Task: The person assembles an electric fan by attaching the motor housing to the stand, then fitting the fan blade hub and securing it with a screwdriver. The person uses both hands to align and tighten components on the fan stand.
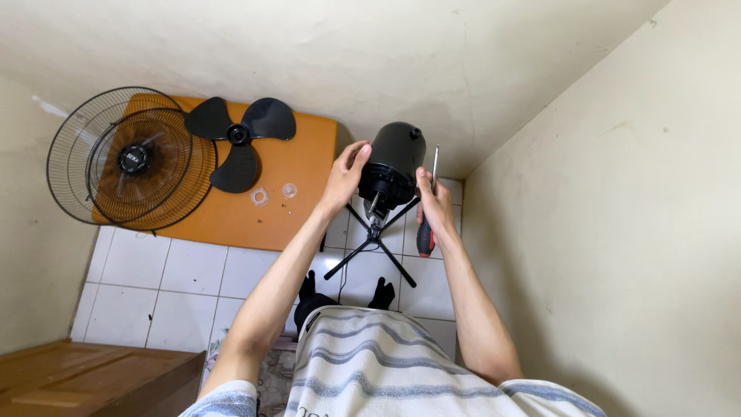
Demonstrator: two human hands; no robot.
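Fan motor housing, black, sits at frame centre atop its cross-legged stand; left hand cups its side, fingers spread, while right hand grips a red-handled screwdriver against it.

Left hand on black fan motor housing, right hand gripping screwdriver beside it, fan blade on orange table

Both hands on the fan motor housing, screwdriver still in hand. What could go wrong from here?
1. The right hand holds the screwdriver while also bracing the black motor housing; its tip points up toward the person, and the split grip could slip.
2. The housing sits high on a thin cross-shaped stand; a push from the left hand might tip it.
3. Two small clear fasteners lie loose on the orange board and could roll off.
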